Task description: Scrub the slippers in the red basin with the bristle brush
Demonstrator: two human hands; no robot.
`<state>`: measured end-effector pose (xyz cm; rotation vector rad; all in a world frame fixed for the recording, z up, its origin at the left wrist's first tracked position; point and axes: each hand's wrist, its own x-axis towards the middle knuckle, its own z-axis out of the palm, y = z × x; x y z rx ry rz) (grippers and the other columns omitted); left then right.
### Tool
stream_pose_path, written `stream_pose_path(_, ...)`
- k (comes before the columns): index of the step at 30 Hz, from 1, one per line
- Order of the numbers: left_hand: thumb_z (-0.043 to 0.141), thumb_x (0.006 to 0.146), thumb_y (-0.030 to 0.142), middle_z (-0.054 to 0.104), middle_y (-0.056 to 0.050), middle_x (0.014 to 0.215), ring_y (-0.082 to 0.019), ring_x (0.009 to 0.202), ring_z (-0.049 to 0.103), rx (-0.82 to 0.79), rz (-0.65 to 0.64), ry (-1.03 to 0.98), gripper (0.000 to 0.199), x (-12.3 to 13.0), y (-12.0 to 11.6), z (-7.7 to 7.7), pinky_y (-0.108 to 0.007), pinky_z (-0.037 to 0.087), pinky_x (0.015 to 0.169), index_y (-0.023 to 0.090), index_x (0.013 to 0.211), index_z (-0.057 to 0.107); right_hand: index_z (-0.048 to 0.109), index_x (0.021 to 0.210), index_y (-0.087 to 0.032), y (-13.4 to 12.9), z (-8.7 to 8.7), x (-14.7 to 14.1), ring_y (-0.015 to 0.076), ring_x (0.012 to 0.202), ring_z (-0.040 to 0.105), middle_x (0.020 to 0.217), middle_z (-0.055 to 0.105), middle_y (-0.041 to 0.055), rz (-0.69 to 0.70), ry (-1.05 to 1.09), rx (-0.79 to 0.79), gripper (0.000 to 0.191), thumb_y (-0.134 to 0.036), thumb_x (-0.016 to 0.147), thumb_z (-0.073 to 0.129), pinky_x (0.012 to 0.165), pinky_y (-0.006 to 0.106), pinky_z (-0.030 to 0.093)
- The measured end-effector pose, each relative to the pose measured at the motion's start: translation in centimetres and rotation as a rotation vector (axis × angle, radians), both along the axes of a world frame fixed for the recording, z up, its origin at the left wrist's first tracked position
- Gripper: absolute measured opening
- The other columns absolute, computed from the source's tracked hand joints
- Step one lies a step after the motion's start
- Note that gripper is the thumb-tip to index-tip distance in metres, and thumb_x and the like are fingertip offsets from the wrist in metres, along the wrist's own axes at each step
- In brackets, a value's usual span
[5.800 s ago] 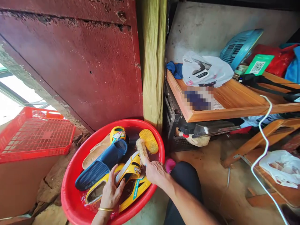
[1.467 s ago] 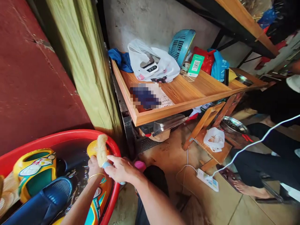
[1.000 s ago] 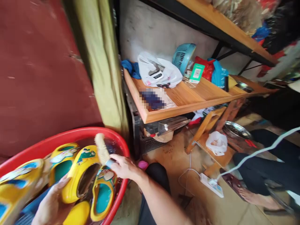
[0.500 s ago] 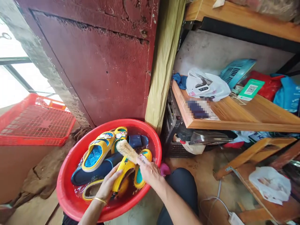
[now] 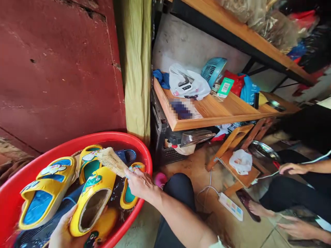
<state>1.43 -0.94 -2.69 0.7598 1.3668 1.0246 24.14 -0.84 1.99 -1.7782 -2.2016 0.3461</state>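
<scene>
My left hand [image 5: 63, 229] grips a yellow slipper [image 5: 106, 181] by its heel; the slipper has a green cartoon figure on top and a dark inside. My right hand [image 5: 141, 182] is closed around a scrubbing brush [image 5: 111, 161], whose pale bristles hang over the slipper's toe. Both hands are above a red basin [image 5: 148, 165] of dark water. In it, a yellow slipper with a blue insole [image 5: 41, 203] lies to the left. Another yellow slipper with a green insole [image 5: 90, 168] sits behind, and a third [image 5: 126, 196] rests by the right rim. Dark blue slippers [image 5: 128, 155] are partly hidden.
A dark red door [image 5: 62, 69] and a wooden post [image 5: 137, 69] stand behind the basin. The wooden shelf [image 5: 212, 117] bears a white bag [image 5: 188, 84] and a blue fan [image 5: 213, 70]. Another person's hand [image 5: 293, 168] is at the right, near a metal bowl [image 5: 263, 151] and a power strip [image 5: 231, 206].
The view has swung right, bringing another person into sight. My left hand has raised and tilted the yellow slipper, so its opening shows. The brush stays in my right hand.
</scene>
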Motion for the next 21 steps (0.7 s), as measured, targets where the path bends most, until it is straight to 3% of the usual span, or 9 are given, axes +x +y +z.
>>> stream_pose_path(5,0.059,0.079,0.048,0.081,-0.005,0.089,-0.033,0.091,0.075,-0.261,0.112,-0.398,0.059,1.3,0.1,0.6,-0.047,0.063,0.078,0.022,0.132,0.061,0.046,0.147,-0.017,-1.8,-0.4,-0.4,0.0248,0.094,0.067,0.112,0.069,0.0128,0.115,0.114,0.015,0.053,-0.025,0.095,0.046,0.086,0.035,0.055)
stream_pose_path(10,0.050,0.093,0.036,0.078,-0.014,0.104,-0.032,0.094,0.075,-0.199,0.194,-0.576,0.049,1.3,0.0,0.7,-0.049,0.063,0.078,0.017,0.137,0.056,0.044,0.149,-0.026,-2.3,-0.2,-0.5,0.0234,0.087,0.069,0.108,0.070,0.0094,0.235,0.102,-0.032,0.054,-0.025,0.095,0.046,0.081,0.034,0.057)
stream_pose_path(12,0.049,0.096,0.034,0.077,-0.014,0.108,-0.031,0.097,0.075,-0.198,0.180,-0.611,0.046,1.3,-0.2,0.8,-0.049,0.062,0.082,0.019,0.139,0.055,0.042,0.150,-0.025,-1.5,0.0,-0.3,0.0249,0.089,0.071,0.115,0.069,0.0120,0.141,0.044,-0.090,0.057,-0.020,0.094,0.044,0.081,0.036,0.058)
stream_pose_path(15,0.049,0.097,0.036,0.077,-0.015,0.110,-0.031,0.100,0.074,-0.184,0.151,-0.598,0.045,1.5,-0.5,0.9,-0.048,0.061,0.086,0.017,0.137,0.056,0.043,0.149,-0.016,-0.5,0.6,0.2,0.0273,0.116,0.064,0.137,0.060,0.0172,0.005,0.089,-0.100,0.055,-0.016,0.095,0.039,0.097,0.037,0.052)
stream_pose_path(17,0.053,0.095,0.037,0.078,-0.014,0.107,-0.030,0.100,0.074,-0.189,0.180,-0.551,0.044,1.8,-0.5,0.8,-0.046,0.061,0.086,0.016,0.133,0.059,0.041,0.151,-0.013,-1.0,1.3,0.7,0.0267,0.126,0.057,0.142,0.057,0.0166,0.015,0.181,-0.091,0.053,-0.020,0.098,0.036,0.104,0.036,0.047)
stream_pose_path(21,0.060,0.091,0.036,0.079,-0.011,0.094,-0.027,0.088,0.076,-0.206,0.216,-0.524,0.040,2.7,0.0,0.2,-0.041,0.062,0.081,0.014,0.124,0.064,0.028,0.158,-0.021,-4.9,2.2,1.2,0.0267,0.112,0.066,0.131,0.066,0.0124,0.122,0.239,-0.195,0.060,-0.029,0.100,0.037,0.096,0.036,0.051)
